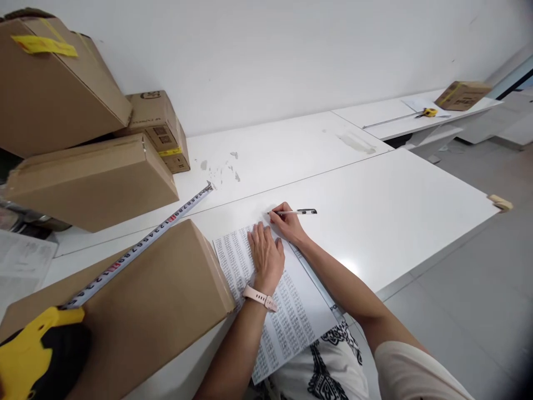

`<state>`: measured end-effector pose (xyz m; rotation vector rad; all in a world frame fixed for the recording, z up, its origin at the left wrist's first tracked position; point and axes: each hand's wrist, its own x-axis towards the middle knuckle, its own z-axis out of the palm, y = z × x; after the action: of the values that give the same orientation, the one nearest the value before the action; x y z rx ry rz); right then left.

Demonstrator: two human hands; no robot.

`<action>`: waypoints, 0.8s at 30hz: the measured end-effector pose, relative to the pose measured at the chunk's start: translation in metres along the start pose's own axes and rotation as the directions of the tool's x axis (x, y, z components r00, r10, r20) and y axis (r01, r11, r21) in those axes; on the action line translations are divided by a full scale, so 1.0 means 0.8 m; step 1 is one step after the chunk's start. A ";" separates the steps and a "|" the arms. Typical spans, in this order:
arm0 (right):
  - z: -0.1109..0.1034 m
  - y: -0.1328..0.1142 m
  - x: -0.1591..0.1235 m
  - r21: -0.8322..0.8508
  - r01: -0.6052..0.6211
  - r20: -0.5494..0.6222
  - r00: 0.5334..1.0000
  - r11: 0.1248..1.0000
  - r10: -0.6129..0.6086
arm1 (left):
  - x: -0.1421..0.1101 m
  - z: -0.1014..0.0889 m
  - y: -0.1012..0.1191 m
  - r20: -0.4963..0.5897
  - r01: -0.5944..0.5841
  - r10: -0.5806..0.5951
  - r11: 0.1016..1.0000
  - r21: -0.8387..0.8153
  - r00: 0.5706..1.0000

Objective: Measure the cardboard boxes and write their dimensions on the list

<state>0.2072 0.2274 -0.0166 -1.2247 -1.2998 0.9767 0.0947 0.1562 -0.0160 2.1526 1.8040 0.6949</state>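
My right hand [287, 223] grips a pen [297, 211] with a clear barrel and black cap end; its tip is near the top edge of a printed sheet [287, 316]. My left hand [266, 253] lies flat on that sheet, fingers stretched out, with a pink watch band on the wrist. Rows of small print cover the paper, which overhangs the table's front edge toward my lap. Left of the sheet sits a long cardboard box [154, 300]. On it rests a yellow and black tape measure [45, 350], its blade [141, 247] pulled out across the box.
Several cardboard boxes [95, 180] are stacked at the left against the wall. The white table [353, 194] stretches right. Farther off, another tape measure [428, 112] lies beside a small carton [464, 95]. A wooden piece [499, 202] sits at the table's right corner.
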 end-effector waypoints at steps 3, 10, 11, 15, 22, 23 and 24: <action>-0.001 0.001 0.000 -0.010 -0.004 -0.004 1.000 1.000 0.004 | 0.000 -0.001 0.003 0.006 0.001 -0.002 0.999 0.039 1.000; -0.004 0.015 0.002 -0.016 0.067 0.048 0.997 0.998 -0.066 | 0.002 -0.011 0.011 0.059 0.012 -0.020 0.992 0.124 0.998; -0.004 0.018 0.004 -0.009 0.073 0.045 0.996 0.997 -0.072 | 0.003 -0.015 0.011 0.076 0.007 -0.017 0.991 0.136 0.997; -0.003 0.017 0.014 0.022 0.014 0.024 1.000 1.000 -0.015 | 0.006 -0.027 0.004 0.118 -0.037 0.019 0.987 0.155 0.993; 0.000 -0.005 0.014 -0.241 0.058 0.012 0.998 0.969 -0.057 | 0.004 -0.022 -0.008 0.067 -0.064 0.054 0.984 0.165 0.996; 0.000 -0.006 0.012 -0.245 0.071 0.030 0.997 0.967 -0.065 | 0.004 -0.020 -0.009 0.059 -0.063 0.053 0.984 0.167 0.997; 0.000 -0.007 0.011 -0.245 0.078 0.042 0.997 0.966 -0.069 | 0.003 -0.018 -0.009 0.052 -0.061 0.053 0.984 0.166 0.997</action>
<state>0.2074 0.2356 -0.0100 -1.3419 -1.5171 0.8023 0.0818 0.1588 -0.0068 2.3148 1.8425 0.5154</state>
